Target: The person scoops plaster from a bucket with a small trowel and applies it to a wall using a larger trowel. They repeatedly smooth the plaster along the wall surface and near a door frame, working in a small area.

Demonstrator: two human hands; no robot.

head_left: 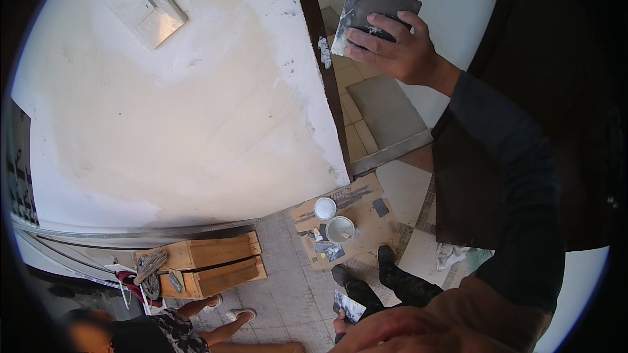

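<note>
My right hand [402,49] is raised at the upper right, its fingers pressed flat on a dark square spreader plate [383,3] with white putty on its edges. The plate is close to the dark door frame [320,46], where a white putty lump [324,52] sticks. To the left stretches a cream wall [196,124] with white putty patches. Low down beside my leg, my left hand [341,325] holds a second flat plate [348,307], smeared with white putty; part of that hand is hidden.
On a cardboard sheet [366,189] stand an open bucket [340,230] and a white-topped tub [324,208], with small plates around them. A wooden box [222,265] is left of it. Another person [163,333] is at lower left. A plastic-covered switch plate [154,13] is on the wall.
</note>
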